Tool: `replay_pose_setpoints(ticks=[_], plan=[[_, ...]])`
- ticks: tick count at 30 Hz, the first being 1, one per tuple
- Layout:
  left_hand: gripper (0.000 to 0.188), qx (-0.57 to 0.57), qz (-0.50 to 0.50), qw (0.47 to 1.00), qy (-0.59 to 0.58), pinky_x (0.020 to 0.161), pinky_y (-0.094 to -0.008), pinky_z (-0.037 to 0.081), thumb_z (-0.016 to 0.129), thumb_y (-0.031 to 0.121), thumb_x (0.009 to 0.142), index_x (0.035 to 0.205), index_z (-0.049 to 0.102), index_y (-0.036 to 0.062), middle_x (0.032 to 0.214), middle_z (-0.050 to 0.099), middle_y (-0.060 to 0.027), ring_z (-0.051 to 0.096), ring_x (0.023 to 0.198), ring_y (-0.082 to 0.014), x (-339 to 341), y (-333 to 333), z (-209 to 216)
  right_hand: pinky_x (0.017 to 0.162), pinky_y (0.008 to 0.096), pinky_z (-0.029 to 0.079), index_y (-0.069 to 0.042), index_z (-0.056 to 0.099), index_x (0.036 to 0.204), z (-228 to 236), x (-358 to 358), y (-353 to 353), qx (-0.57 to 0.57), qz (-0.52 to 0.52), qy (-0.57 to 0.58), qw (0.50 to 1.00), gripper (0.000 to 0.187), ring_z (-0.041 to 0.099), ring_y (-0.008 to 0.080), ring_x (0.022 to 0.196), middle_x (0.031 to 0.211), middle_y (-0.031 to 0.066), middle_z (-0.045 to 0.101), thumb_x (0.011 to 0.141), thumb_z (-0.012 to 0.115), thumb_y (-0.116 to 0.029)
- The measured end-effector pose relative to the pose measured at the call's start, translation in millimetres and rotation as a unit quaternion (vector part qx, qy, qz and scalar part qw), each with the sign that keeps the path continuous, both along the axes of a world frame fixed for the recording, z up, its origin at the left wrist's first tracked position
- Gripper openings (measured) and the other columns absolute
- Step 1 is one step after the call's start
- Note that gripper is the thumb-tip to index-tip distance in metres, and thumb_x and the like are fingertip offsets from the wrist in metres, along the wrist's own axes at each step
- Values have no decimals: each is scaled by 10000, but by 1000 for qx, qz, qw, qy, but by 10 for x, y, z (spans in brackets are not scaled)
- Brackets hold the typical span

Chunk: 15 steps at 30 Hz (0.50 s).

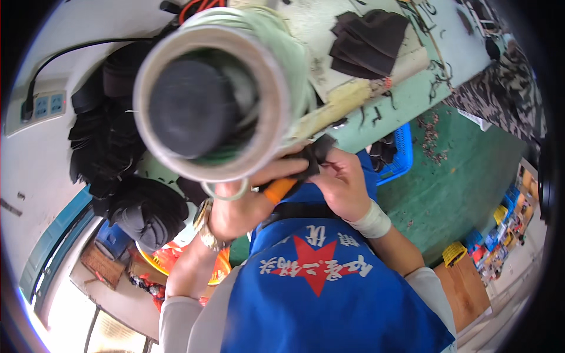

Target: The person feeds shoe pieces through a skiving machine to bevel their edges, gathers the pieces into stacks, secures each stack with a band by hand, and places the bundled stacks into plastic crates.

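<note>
Close to my waist, both hands meet at a small dark fabric-like piece (pixel 321 148). My left hand (pixel 238 206), with a watch (pixel 206 229) on its wrist, is closed round the piece's left side. An orange handle (pixel 279 190) shows under its fingers; the rest of that tool is hidden. My right hand (pixel 346 183), a white band on its wrist, pinches the piece's right edge between thumb and fingers. Just above my left hand, a large pale ring-shaped roll (pixel 276 106) with a dark round core (pixel 191 109) blocks part of the view.
Dark flat cut pieces (pixel 368 44) lie stacked on the worktable (pixel 365 129), among scraps. Black piles (pixel 144 212) hang and heap at the left, above an orange basket (pixel 220 267). A blue basket (pixel 402 154) with dark pieces stands right of my hands. Someone in camouflage clothing (pixel 500 88) is at the far right.
</note>
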<state>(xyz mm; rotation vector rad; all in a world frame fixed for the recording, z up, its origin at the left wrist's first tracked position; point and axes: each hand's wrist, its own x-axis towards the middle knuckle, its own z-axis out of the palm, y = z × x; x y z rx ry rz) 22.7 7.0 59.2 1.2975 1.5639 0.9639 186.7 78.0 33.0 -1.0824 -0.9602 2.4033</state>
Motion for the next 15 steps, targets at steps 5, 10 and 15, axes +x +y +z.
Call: replay_pose_setpoints(ticks=[5, 10, 15], plan=[[291, 139, 13, 985, 98, 841, -382, 518, 703, -53, 655, 939, 676, 5, 1028, 651, -150, 604, 1033, -341, 196, 48, 126, 843, 238, 453, 38, 562, 1155, -122, 113, 28, 48, 20, 53, 997, 289, 544, 87, 966, 1061, 54, 612, 878, 483, 21], [314, 205, -23, 955, 212, 797, -373, 542, 692, -33, 617, 925, 682, 30, 1024, 652, -126, 609, 1019, -330, 237, -57, 168, 912, 286, 449, 21, 561, 1170, -92, 81, 58, 120, 71, 73, 988, 325, 564, 143, 1039, 1123, 99, 616, 860, 466, 34], [323, 197, -22, 956, 216, 791, -374, 546, 675, -33, 611, 927, 684, 31, 1013, 657, -122, 624, 988, -340, 259, -92, 205, 943, 302, 434, 24, 560, 1175, -86, 98, 65, 163, 109, 64, 979, 317, 557, 169, 1080, 1153, 121, 611, 865, 496, 12]])
